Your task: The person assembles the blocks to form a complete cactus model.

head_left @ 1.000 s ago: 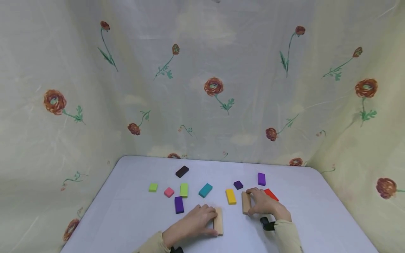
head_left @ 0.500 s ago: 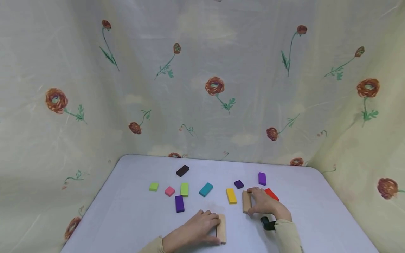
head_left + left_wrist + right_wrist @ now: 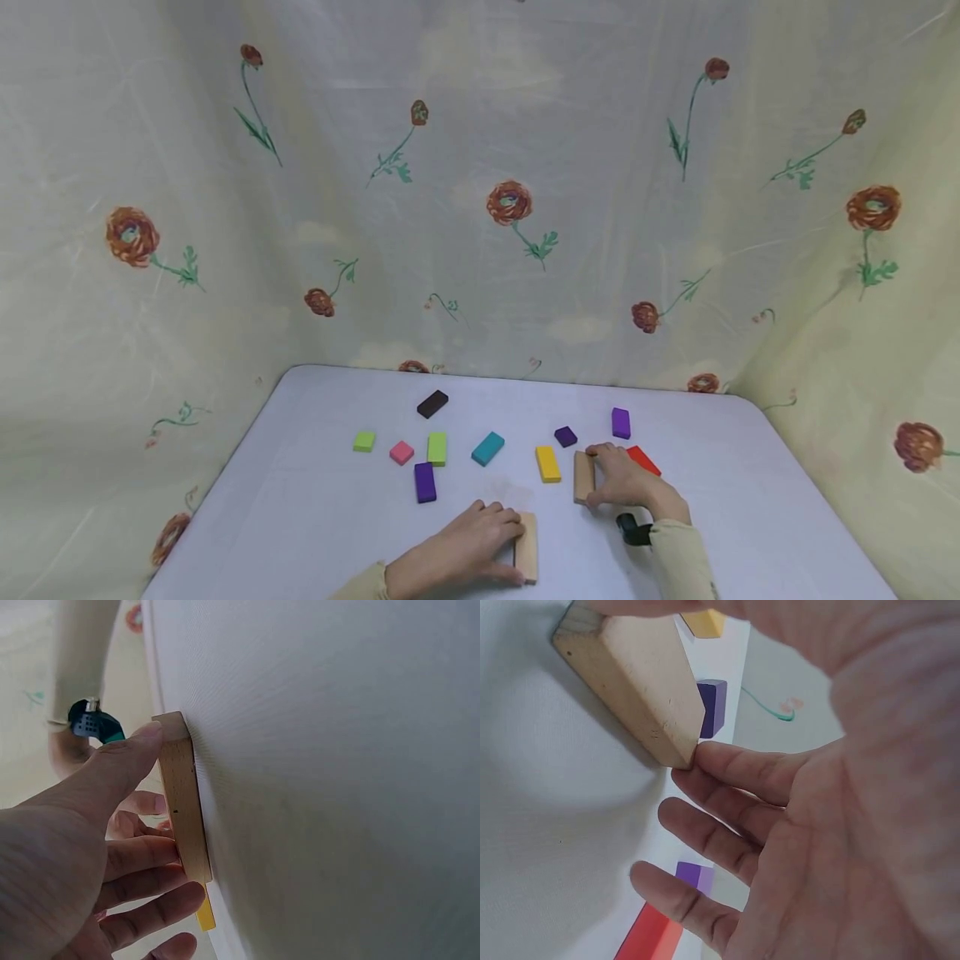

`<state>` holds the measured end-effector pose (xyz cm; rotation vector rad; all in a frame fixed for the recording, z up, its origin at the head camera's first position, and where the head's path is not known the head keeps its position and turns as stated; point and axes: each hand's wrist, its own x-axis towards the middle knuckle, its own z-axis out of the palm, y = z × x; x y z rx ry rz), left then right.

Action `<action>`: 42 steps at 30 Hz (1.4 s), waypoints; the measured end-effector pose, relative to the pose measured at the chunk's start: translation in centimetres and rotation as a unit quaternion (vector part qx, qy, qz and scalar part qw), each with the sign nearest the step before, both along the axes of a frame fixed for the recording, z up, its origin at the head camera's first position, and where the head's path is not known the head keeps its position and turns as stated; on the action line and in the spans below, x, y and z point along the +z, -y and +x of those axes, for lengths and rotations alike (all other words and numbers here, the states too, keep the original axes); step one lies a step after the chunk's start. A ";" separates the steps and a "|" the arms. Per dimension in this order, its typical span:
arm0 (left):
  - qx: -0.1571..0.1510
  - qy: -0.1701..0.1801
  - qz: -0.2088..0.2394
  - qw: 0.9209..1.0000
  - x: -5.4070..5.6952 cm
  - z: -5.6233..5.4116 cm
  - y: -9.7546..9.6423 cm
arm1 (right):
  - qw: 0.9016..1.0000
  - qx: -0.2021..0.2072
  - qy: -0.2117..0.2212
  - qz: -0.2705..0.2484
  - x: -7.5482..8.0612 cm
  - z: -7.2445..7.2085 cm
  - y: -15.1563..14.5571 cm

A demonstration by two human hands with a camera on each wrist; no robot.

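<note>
Tabletop (image 3: 315,533): pale, faintly lilac, with rounded far corners; it fills the lower part of the head view, its far edge running just below mid-frame.
Cloth (image 3: 420,233): off-white, softly creased, hung behind and along both sides, filling the upper frame and yellowing toward the right edge.
Print: scattered rust-red flowers (image 3: 509,202) on green stems.
Left hand (image 3: 468,546): bottom centre; thumb and fingers pinch the near wooden block (image 3: 528,548) by its ends, against the tabletop.
Right hand (image 3: 622,483): lower right of centre; thumb and forefinger pinch the far wooden block (image 3: 582,477) end to end, the other fingers spread apart.
Beside the right hand: a yellow block (image 3: 548,464), a small dark purple block (image 3: 566,437), a violet block (image 3: 621,422) and a red block (image 3: 644,460) partly hidden behind it.
Left of centre: teal (image 3: 487,448), black (image 3: 432,404), pink (image 3: 402,452), purple (image 3: 425,483) and two lime blocks (image 3: 437,449).
Sleeves: pale beige (image 3: 682,554), entering from the bottom edge.
</note>
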<state>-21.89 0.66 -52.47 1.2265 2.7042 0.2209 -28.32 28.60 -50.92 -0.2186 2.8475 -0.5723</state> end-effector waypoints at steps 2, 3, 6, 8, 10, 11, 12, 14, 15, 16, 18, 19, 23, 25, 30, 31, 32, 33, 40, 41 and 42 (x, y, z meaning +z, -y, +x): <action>0.004 0.003 0.002 1.000 0.0 0.0 0.0 | 1.000 -0.002 -0.002 0.002 -0.1 0.0 0.0; 0.005 0.003 0.002 1.000 0.0 0.1 0.0 | 1.000 -0.004 -0.003 0.004 -0.1 -0.1 0.0; 0.008 0.007 0.004 1.000 0.1 0.1 -0.1 | 1.000 -0.009 -0.007 0.005 -0.3 -0.2 0.0; 0.010 0.008 0.004 1.000 0.1 0.2 -0.1 | 1.000 -0.011 -0.011 0.007 -0.4 -0.2 0.0; 0.011 0.009 0.004 1.000 0.1 0.2 -0.1 | 1.000 -0.011 -0.019 0.012 -0.5 -0.2 -0.1; 0.010 0.008 0.005 1.000 0.2 0.3 -0.1 | 1.000 -0.011 -0.025 0.015 -0.5 -0.3 -0.1; 0.009 0.006 0.005 1.000 0.2 0.3 -0.1 | 0.999 -0.013 -0.029 0.019 -0.5 -0.3 -0.1; 0.007 0.003 0.003 1.000 0.2 0.3 -0.1 | 0.999 -0.013 -0.038 0.025 -0.6 -0.3 -0.2; 0.006 0.002 0.003 1.000 0.2 0.3 -0.1 | 0.999 -0.014 -0.042 0.026 -0.6 -0.4 -0.2; 0.005 0.001 0.002 1.000 0.2 0.3 -0.1 | 0.999 -0.012 -0.046 0.027 -0.6 -0.4 -0.2; 0.005 0.004 0.003 1.000 0.2 0.3 0.0 | 0.998 -0.012 -0.051 0.024 -0.6 -0.4 -0.1; 0.005 0.005 0.004 1.000 0.2 0.3 0.0 | 0.998 -0.012 -0.055 0.022 -0.5 -0.4 -0.1; 0.000 0.005 0.012 1.000 0.1 0.3 0.1 | 0.996 -0.012 -0.082 0.016 -0.2 -0.4 0.1; -0.003 0.003 0.017 1.000 0.1 0.3 0.1 | 0.995 -0.010 -0.100 0.014 -0.1 -0.3 0.3; -0.010 -0.005 0.023 1.000 0.0 0.2 0.2 | 0.990 0.000 -0.137 0.007 0.6 -0.2 1.1; -0.011 -0.008 0.024 1.000 0.0 0.2 0.2 | 0.990 0.001 -0.142 0.004 0.7 -0.2 1.4; -0.012 -0.010 0.024 1.000 -0.1 0.2 0.3 | 0.990 0.003 -0.144 0.001 0.9 -0.2 1.6; -0.012 -0.012 0.024 1.000 -0.1 0.2 0.3 | 0.989 0.004 -0.146 -0.002 1.0 -0.2 1.9; -0.015 -0.023 0.026 0.999 -0.2 0.2 0.4 | 0.988 0.026 -0.149 -0.009 0.9 -0.2 3.8; -0.016 -0.028 0.027 0.999 -0.2 0.2 0.4 | 0.989 0.028 -0.145 -0.008 0.8 -0.3 4.1; -0.018 -0.035 0.027 0.999 -0.2 0.3 0.5 | 0.989 0.031 -0.144 -0.006 0.7 -0.3 4.3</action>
